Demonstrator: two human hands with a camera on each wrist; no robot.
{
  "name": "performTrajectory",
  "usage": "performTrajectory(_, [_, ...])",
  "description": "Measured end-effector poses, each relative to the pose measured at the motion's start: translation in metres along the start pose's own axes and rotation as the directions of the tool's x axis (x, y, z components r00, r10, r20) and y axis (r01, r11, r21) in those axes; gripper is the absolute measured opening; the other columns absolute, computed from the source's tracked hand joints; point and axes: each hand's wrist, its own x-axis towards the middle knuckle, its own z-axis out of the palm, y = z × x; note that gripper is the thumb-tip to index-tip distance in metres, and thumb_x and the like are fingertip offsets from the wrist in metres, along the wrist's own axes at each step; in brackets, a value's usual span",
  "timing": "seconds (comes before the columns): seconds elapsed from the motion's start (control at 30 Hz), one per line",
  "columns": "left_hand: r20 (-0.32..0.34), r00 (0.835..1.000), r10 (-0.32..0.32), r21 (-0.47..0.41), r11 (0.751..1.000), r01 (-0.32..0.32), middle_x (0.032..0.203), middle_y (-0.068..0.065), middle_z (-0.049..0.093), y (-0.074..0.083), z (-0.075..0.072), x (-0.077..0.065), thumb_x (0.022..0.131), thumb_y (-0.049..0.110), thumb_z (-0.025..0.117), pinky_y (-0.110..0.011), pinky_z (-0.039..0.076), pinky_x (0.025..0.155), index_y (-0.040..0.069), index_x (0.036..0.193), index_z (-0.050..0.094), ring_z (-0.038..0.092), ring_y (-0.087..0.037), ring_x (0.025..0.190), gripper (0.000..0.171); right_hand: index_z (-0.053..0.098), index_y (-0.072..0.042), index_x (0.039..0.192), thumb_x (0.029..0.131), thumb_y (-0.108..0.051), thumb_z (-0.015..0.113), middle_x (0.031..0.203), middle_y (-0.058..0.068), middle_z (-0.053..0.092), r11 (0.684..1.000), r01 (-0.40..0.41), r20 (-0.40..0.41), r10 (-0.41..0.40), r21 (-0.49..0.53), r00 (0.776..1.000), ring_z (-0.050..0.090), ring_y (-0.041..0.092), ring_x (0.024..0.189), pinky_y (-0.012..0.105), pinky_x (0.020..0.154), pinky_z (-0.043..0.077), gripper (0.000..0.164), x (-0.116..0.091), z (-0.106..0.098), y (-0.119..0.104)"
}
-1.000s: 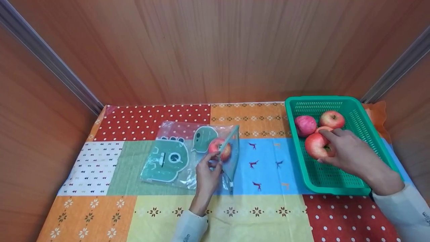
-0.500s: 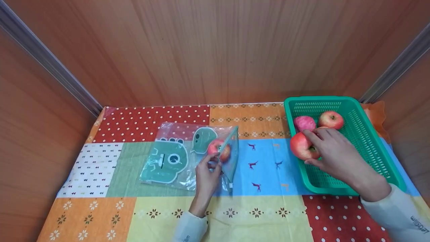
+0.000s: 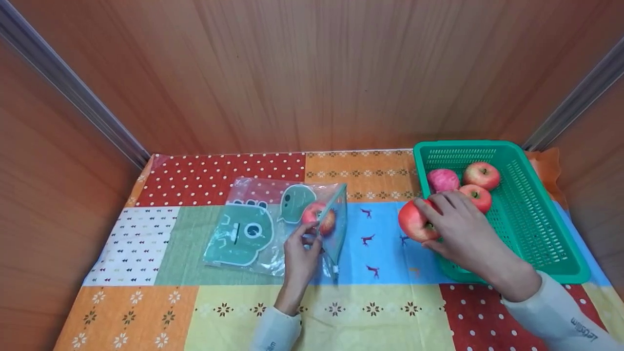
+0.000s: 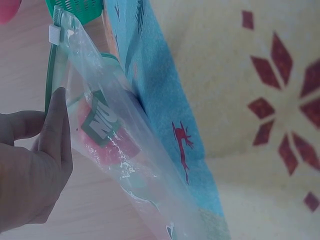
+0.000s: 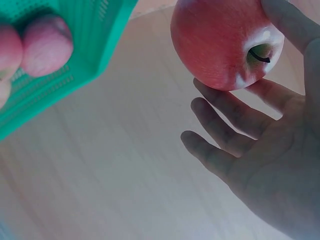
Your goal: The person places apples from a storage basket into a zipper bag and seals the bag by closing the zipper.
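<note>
My left hand (image 3: 301, 253) pinches the green zip edge of a clear zip bag (image 3: 278, 248) printed with green cartoon figures. Inside the bag, near its mouth, lies one apple (image 3: 312, 212); a white slider (image 4: 54, 34) sits at one end of the zip. My right hand (image 3: 463, 234) holds a red apple (image 3: 412, 222) between thumb and fingers, over the left side of the green basket (image 3: 560, 234). In the right wrist view the held apple (image 5: 220, 40) shows its dark stem, and the lower fingers spread away from it.
Two more apples, one behind (image 3: 481, 175) and one in front (image 3: 477, 196), stay in the basket beside a pinkish-red round fruit (image 3: 442, 180). A patchwork-print cloth (image 3: 243, 312) covers the table. Wooden panels (image 3: 312, 73) rise at the back and both sides.
My right hand has lifted the apple up and carried it left, out past the basket's left rim. The left hand keeps its pinch on the bag and has barely moved.
</note>
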Motion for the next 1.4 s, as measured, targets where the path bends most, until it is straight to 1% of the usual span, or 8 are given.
performTrajectory(0.2, [-0.007,1.000,0.024,-0.014,1.000,-0.024,0.099,-0.013,0.067,0.000,0.001,0.001,0.091,-0.012,0.069,-0.027,0.063,0.062,-0.001,0.123,0.072,0.069,-0.020,0.076,0.034,0.065,-0.003,0.137,0.057,-0.034,0.106,0.121,0.018,0.066,1.000,0.012,0.029,-0.011,-0.024,1.000,0.060,0.038,0.115,0.055,0.093,0.059,0.095,0.003,0.006,-0.010])
performTrajectory(0.33, [-0.010,0.999,0.030,-0.021,0.999,-0.031,0.099,-0.013,0.068,0.000,0.001,0.001,0.090,-0.013,0.068,-0.026,0.062,0.062,-0.001,0.122,0.072,0.069,-0.020,0.075,0.034,0.066,-0.004,0.135,0.057,-0.035,0.106,0.121,0.017,0.065,0.999,0.030,0.019,-0.030,-0.026,0.999,0.061,0.038,0.115,0.056,0.098,0.057,0.093,0.006,0.012,-0.017])
performTrajectory(0.43, [-0.016,0.999,0.039,-0.024,0.999,-0.039,0.098,-0.014,0.068,0.000,0.001,0.002,0.090,-0.014,0.068,-0.026,0.062,0.061,-0.002,0.121,0.072,0.069,-0.021,0.075,0.034,0.065,-0.004,0.135,0.059,-0.036,0.105,0.121,0.017,0.065,0.999,0.045,0.014,-0.045,-0.017,0.999,0.060,0.037,0.115,0.055,0.098,0.057,0.092,0.006,0.016,-0.022])
performTrajectory(0.63, [-0.016,1.000,0.019,-0.005,1.000,-0.019,0.099,-0.012,0.068,0.000,0.001,0.001,0.091,-0.013,0.069,-0.026,0.062,0.062,0.000,0.121,0.072,0.068,-0.019,0.075,0.034,0.065,-0.004,0.134,0.059,-0.037,0.105,0.120,0.016,0.065,0.998,0.067,0.010,-0.067,-0.011,0.998,0.060,0.036,0.115,0.053,0.098,0.057,0.092,0.008,0.025,-0.031])
performTrajectory(0.8, [-0.015,1.000,0.013,-0.006,1.000,-0.014,0.100,-0.013,0.068,0.001,0.001,0.001,0.091,-0.013,0.069,-0.026,0.063,0.063,0.000,0.122,0.072,0.068,-0.019,0.076,0.033,0.065,-0.005,0.135,0.059,-0.038,0.104,0.120,0.016,0.065,0.999,0.051,0.001,-0.051,-0.008,0.999,0.061,0.036,0.115,0.053,0.097,0.058,0.091,0.010,0.033,-0.038])
performTrajectory(0.9, [-0.015,1.000,0.009,-0.003,1.000,-0.009,0.100,-0.013,0.068,0.001,0.001,0.001,0.091,-0.013,0.069,-0.026,0.063,0.063,0.000,0.121,0.072,0.068,-0.020,0.077,0.033,0.065,-0.005,0.135,0.061,-0.039,0.104,0.120,0.016,0.066,0.999,0.042,0.006,-0.042,-0.002,0.999,0.061,0.036,0.115,0.052,0.097,0.058,0.090,0.011,0.038,-0.042])
performTrajectory(1.2, [-0.010,1.000,0.013,0.012,1.000,-0.013,0.101,-0.011,0.068,-0.001,0.003,-0.001,0.092,-0.011,0.068,-0.026,0.063,0.065,0.003,0.123,0.073,0.068,-0.018,0.079,0.034,0.066,-0.007,0.135,0.063,-0.037,0.103,0.119,0.015,0.066,0.998,0.020,0.008,-0.021,0.058,1.000,0.061,0.036,0.115,0.054,0.099,0.056,0.086,0.011,0.054,-0.053])
performTrajectory(1.4, [-0.011,1.000,0.018,-0.005,1.000,-0.018,0.100,-0.012,0.068,-0.002,0.003,0.000,0.091,-0.013,0.068,-0.026,0.063,0.064,0.001,0.121,0.073,0.069,-0.019,0.079,0.034,0.066,-0.007,0.135,0.067,-0.037,0.101,0.117,0.015,0.067,0.996,0.016,0.005,-0.016,0.091,1.000,0.062,0.036,0.113,0.055,0.101,0.056,0.082,0.013,0.065,-0.056])
